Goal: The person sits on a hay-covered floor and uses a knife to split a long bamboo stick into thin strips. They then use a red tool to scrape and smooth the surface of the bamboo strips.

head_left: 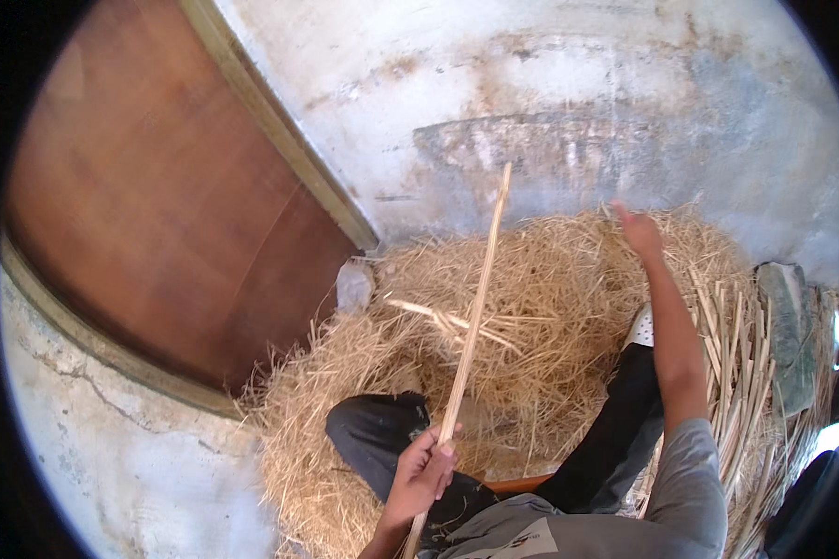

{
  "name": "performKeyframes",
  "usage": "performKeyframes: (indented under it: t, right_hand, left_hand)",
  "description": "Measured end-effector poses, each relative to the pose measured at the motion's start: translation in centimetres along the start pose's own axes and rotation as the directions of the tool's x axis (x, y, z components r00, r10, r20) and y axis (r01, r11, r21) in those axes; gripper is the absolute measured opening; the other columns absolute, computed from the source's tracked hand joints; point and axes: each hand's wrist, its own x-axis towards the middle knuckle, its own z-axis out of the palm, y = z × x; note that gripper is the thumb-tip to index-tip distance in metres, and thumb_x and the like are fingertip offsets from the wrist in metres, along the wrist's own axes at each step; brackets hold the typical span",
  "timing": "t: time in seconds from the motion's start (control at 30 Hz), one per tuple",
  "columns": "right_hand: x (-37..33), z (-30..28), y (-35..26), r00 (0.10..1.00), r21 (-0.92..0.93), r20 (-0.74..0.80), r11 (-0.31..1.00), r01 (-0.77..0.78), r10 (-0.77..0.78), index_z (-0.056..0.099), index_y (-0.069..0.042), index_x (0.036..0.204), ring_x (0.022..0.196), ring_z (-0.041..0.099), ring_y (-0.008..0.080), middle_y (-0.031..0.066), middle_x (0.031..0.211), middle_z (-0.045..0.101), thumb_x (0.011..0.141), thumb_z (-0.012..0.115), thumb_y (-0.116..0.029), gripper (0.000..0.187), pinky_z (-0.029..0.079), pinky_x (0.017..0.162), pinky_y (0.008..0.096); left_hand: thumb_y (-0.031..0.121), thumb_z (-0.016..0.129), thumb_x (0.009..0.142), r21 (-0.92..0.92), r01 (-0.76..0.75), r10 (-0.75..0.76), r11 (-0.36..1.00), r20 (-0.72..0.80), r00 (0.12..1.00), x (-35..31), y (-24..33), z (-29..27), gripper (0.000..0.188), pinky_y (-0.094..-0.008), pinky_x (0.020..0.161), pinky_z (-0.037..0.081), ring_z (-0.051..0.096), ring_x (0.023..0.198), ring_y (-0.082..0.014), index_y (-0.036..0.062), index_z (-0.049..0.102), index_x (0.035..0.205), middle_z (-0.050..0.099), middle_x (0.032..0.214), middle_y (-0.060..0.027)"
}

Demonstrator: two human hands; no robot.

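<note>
A long, straight, pale stick [478, 303], with lengthwise streaks like split cane, slants up from my lap toward the wall. My left hand [421, 475] is closed around its lower part, thumb on top. Farther off to the right, my right hand [639, 233] reaches over the straw heap, apart from the stick. One of its fingers is stretched out and it holds nothing I can see; the other fingers are hard to make out. Behind the stick, some short pale split pieces [443, 320] lie on the straw heap [550, 289].
Several long pale sticks [732, 363] stand or lean at the right beside a grey-green stone slab [786, 335]. A stained whitewashed wall [569, 93] rises behind the straw. On the left is a brown door [177, 177] in a wooden frame. My bent legs flank the straw.
</note>
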Motion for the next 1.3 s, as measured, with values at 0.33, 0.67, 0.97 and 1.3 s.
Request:
performKeyframes:
  t: [0.33,0.67,0.97,1.3]
  right_hand:
    - [-20.4,-4.4,-15.6,0.411,0.138,0.111,0.423,0.895,-0.905,0.066,-0.009,0.067,0.051,0.059,0.0258,0.0099,0.053,0.056,0.078,0.054,-0.073,0.067,0.046,0.05,0.0398]
    - [-22.5,-2.1,-17.1,0.39,0.114,0.101,0.4,0.91,-0.915,0.064,-0.01,0.065,0.048,0.059,0.028,0.0093,0.053,0.057,0.074,0.052,-0.078,0.07,0.046,0.047,0.0417]
    - [-16.7,-0.7,-16.7,0.604,0.041,0.175,0.618,0.785,-0.778,0.07,-0.007,0.079,0.057,0.064,0.029,0.0104,0.057,0.061,0.075,0.047,-0.081,0.077,0.05,0.055,0.0437]
    - [-13.2,0.0,-15.5,0.678,-0.034,0.048,0.677,0.735,-0.733,0.069,-0.006,0.077,0.061,0.064,0.0269,0.01,0.061,0.062,0.078,0.049,-0.077,0.074,0.052,0.056,0.0416]
  left_hand:
    - [0.019,0.052,0.099,-0.061,-0.168,0.168,0.984,0.009,0.986,4.8,1.9,1.0,0.04,-0.0163,0.041,0.027,0.036,0.047,0.0005,-0.0002,0.046,0.133,0.048,0.069,0.0042]
    - [0.019,0.053,0.098,-0.08,-0.165,0.164,0.983,-0.015,0.986,2.1,1.8,0.8,0.043,-0.0168,0.04,0.025,0.034,0.046,-0.0007,-0.0017,0.044,0.134,0.044,0.067,0.0043]
    - [0.018,0.052,0.099,0.012,-0.177,0.177,0.984,0.012,0.984,1.0,1.1,1.4,0.044,-0.0175,0.045,0.025,0.032,0.052,0.0006,-0.0018,0.041,0.137,0.04,0.068,0.0077]
    - [0.019,0.051,0.099,0.096,-0.151,0.145,0.984,0.063,0.987,-0.7,-0.8,1.2,0.044,-0.017,0.053,0.028,0.035,0.061,-0.0004,-0.0006,0.04,0.138,0.042,0.074,0.007]
